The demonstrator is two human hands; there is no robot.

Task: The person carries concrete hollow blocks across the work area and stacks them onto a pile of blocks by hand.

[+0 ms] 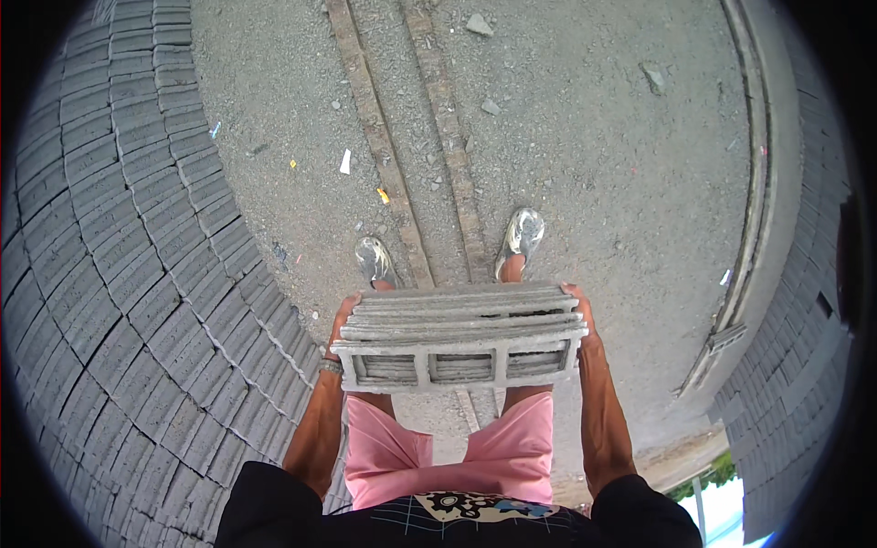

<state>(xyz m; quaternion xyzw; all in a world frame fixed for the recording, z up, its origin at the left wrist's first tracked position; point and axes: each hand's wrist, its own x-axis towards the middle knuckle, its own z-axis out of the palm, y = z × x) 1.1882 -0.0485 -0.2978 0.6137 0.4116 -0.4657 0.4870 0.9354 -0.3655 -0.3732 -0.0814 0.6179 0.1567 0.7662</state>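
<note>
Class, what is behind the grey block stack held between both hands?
Ground and two long strips show around the grey block stack; whatever lies directly behind, including parts of both legs, is covered.

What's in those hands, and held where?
A stack of grey, rectangular concrete blocks, by its short ends: left hand on one, right hand on the other.
</note>
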